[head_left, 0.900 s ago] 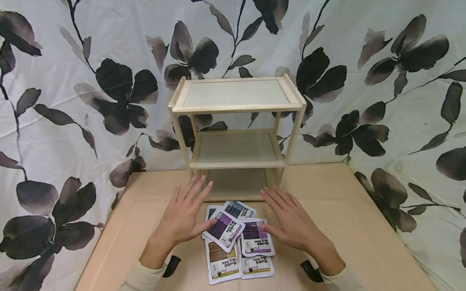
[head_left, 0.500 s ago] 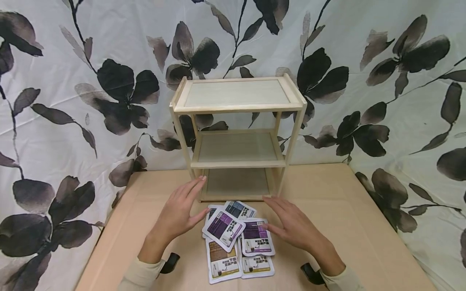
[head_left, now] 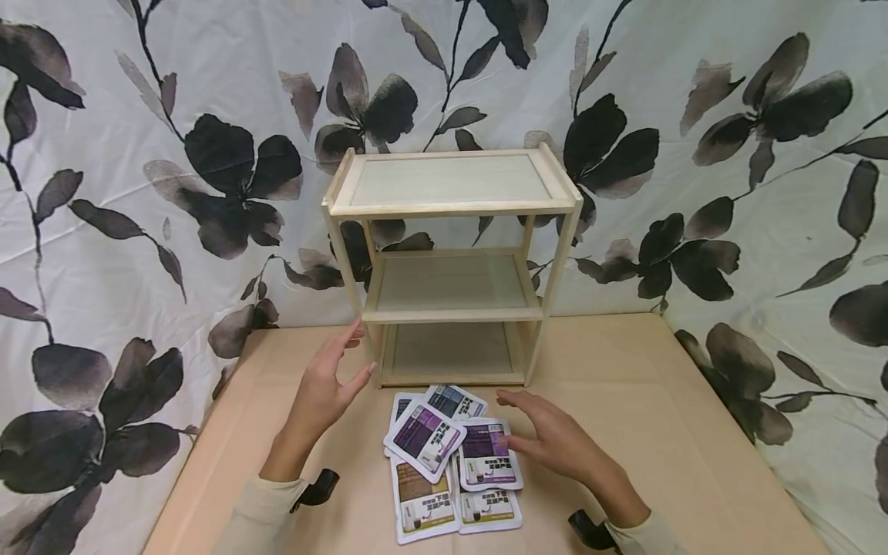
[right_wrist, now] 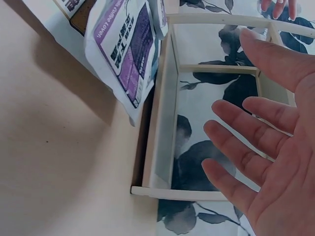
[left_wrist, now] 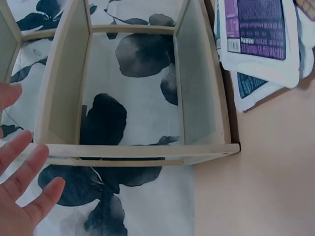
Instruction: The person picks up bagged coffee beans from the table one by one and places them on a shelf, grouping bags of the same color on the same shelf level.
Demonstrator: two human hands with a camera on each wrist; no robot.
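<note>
While packets (head_left: 425, 441) are piled at lower centre, they are separated by a gap from the left hand (head_left: 321, 391), spread wide; their right edge is overlapped in view by the right hand (head_left: 556, 436), also wide. Above, tabletop (head_left: 617, 362) is seen at both sides of the shelf (head_left: 451, 179).

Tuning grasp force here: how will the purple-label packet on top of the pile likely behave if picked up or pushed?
The top purple packet is probably light, being small and rather flat. It seems unlikely to roll, given its flat, rectangular shape. Pushed, it may slide, since it just overlaps the packets beneath with nothing on top.
</note>
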